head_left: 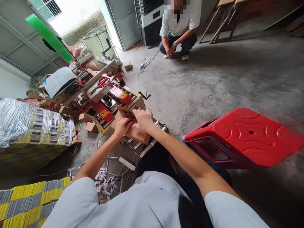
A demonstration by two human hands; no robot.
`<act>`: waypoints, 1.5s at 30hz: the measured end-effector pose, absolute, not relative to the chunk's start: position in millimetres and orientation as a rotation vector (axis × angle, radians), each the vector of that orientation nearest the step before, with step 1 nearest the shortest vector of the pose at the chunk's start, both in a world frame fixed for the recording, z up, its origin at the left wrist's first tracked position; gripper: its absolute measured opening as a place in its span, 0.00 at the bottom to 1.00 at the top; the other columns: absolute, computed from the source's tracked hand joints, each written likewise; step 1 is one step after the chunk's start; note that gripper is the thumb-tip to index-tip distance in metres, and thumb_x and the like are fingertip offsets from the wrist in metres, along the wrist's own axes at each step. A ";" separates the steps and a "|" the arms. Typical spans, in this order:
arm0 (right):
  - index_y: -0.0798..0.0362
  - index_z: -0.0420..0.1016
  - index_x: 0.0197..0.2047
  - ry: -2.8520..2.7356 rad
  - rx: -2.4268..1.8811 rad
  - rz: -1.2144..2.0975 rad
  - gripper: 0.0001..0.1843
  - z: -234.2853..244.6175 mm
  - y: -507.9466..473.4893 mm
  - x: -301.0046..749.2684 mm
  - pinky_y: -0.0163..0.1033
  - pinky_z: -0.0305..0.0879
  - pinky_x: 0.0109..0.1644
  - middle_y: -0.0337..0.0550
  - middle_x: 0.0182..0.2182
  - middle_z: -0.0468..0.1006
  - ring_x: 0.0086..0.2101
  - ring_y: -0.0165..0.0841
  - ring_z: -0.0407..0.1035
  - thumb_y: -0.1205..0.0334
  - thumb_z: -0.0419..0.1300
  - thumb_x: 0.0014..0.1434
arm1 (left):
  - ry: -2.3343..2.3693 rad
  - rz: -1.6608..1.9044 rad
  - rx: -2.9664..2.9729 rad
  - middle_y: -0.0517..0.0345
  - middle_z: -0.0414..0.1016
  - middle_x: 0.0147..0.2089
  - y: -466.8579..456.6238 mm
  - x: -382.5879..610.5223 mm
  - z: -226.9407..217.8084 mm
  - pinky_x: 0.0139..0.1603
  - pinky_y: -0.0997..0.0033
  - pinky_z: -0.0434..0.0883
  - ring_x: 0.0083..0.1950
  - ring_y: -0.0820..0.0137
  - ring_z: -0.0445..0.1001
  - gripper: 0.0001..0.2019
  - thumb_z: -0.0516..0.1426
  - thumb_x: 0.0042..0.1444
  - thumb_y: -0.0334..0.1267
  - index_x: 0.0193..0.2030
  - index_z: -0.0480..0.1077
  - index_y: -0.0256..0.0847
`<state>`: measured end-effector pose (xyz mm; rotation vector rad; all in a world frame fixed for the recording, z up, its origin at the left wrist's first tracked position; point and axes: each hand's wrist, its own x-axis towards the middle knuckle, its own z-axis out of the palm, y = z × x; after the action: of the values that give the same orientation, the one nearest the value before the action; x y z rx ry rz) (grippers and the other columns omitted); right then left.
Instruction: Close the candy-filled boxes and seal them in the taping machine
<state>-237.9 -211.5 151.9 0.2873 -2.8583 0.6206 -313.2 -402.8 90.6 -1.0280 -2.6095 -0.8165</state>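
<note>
The person's left hand (123, 126) and right hand (143, 119) are covering the top of the brown cardboard box (140, 135), hiding its inside and several fingertips, leaving their exact grip unclear. Writing on the curled white paper sheet (59, 81) is showing too small to read. Blurred blocks are masking the head of the white-shirted squatting person (182, 27), which the top edge is cropping. The right edge is clipping a corner of the glossy red plastic stool (258, 139); the left edge is cutting off the film-wrapped yellow-and-grey stack (45, 133) and — along with the bottom edge — the unwrapped yellow-and-grey stack of flat sheets (28, 201).
</note>
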 end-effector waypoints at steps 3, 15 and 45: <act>0.54 0.61 0.69 -2.880 0.483 0.627 0.44 123.1 -208.7 -217.8 0.69 0.43 0.68 0.59 0.66 0.63 0.64 0.52 0.56 0.39 0.65 0.58 | -2.283 -0.941 -0.652 0.37 0.72 0.54 -408.4 -302.7 85.9 0.61 0.51 0.65 0.59 0.55 0.69 0.21 0.52 0.65 0.53 0.49 0.72 0.36; 0.38 0.54 0.73 -2.945 0.025 0.656 0.51 99.5 -255.2 -204.9 0.75 0.54 0.59 0.55 0.74 0.38 0.67 0.68 0.42 0.41 0.69 0.50 | -2.559 -0.794 -0.781 0.50 0.79 0.42 -405.0 -404.7 113.1 0.62 0.51 0.63 0.48 0.58 0.74 0.15 0.56 0.64 0.49 0.31 0.75 0.43; 0.51 0.81 0.49 -2.301 -1.252 0.656 0.12 79.3 -86.1 97.2 0.38 0.68 0.55 0.44 0.46 0.83 0.46 0.34 0.76 0.63 0.58 0.67 | -2.576 -2.043 -0.944 0.59 0.79 0.37 -235.4 -224.3 24.6 0.52 0.46 0.76 0.42 0.56 0.80 0.10 0.61 0.54 0.48 0.39 0.73 0.47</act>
<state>97.2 -86.1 79.3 -1.2524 -2.3014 0.6558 -224.3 -235.4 24.6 -0.9435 -2.5760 -2.0425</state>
